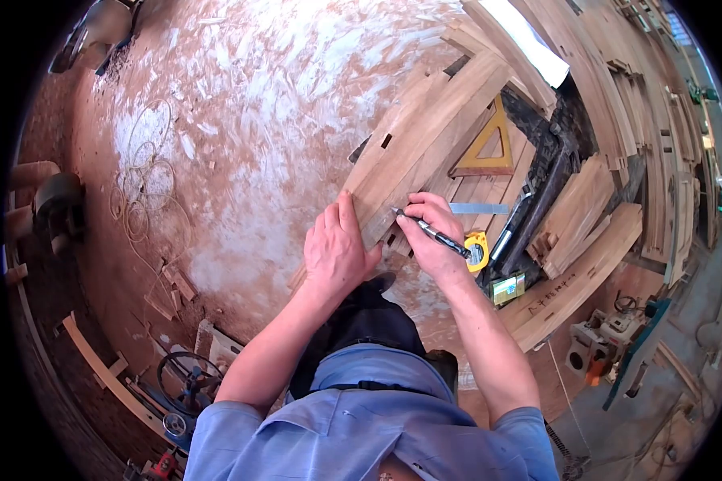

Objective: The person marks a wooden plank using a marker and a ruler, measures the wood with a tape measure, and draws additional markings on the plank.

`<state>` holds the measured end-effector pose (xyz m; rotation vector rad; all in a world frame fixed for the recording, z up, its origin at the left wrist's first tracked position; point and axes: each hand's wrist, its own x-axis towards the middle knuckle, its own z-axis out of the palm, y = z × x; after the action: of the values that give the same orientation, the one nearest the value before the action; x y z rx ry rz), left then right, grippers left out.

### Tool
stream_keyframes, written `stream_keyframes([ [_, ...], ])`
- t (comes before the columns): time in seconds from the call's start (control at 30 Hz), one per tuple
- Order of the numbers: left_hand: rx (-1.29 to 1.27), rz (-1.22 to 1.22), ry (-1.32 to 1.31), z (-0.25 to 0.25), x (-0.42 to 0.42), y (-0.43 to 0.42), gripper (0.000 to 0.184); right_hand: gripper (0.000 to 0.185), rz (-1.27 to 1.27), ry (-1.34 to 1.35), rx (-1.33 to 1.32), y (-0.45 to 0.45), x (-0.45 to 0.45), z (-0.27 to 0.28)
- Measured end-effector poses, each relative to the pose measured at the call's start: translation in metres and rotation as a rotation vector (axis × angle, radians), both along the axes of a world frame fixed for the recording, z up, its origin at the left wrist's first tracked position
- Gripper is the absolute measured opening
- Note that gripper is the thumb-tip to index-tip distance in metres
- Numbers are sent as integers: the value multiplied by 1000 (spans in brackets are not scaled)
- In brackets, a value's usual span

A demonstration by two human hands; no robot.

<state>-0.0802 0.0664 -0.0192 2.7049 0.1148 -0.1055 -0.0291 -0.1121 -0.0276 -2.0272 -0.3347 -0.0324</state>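
My right hand (pixel 433 234) pinches a black pen (pixel 440 237), its tip at the near part of a long wooden board (pixel 425 164). Pressed over the near end of the same board is my left hand (pixel 338 240), fingers along one side and thumb across the end. A dark rectangular slot (pixel 387 141) is cut in the wood farther up. Close to my right hand lie a steel ruler blade (pixel 478 208) and a yellow tape measure (pixel 476 250). A yellow triangle square (pixel 489 148) rests on boards beyond them.
Stacked planks (pixel 602 88) fill the right side, with a white sheet (pixel 537 48) on top. A marked board (pixel 561 297) lies nearer me, beside a small machine (pixel 606 341). Coiled cord (pixel 144 192) lies on the dusty floor at left. A handwheel (pixel 188 377) stands at lower left.
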Motion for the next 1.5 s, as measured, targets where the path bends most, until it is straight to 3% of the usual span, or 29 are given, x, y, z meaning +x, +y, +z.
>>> stream_keyframes([
  [1.47,-9,-8,21,0,0,1,103,16,43,-35,-27,-2,6,-1],
  [1.5,-16,9,34,1,-2,1,101,17,-28,109,50,-2,5,2],
])
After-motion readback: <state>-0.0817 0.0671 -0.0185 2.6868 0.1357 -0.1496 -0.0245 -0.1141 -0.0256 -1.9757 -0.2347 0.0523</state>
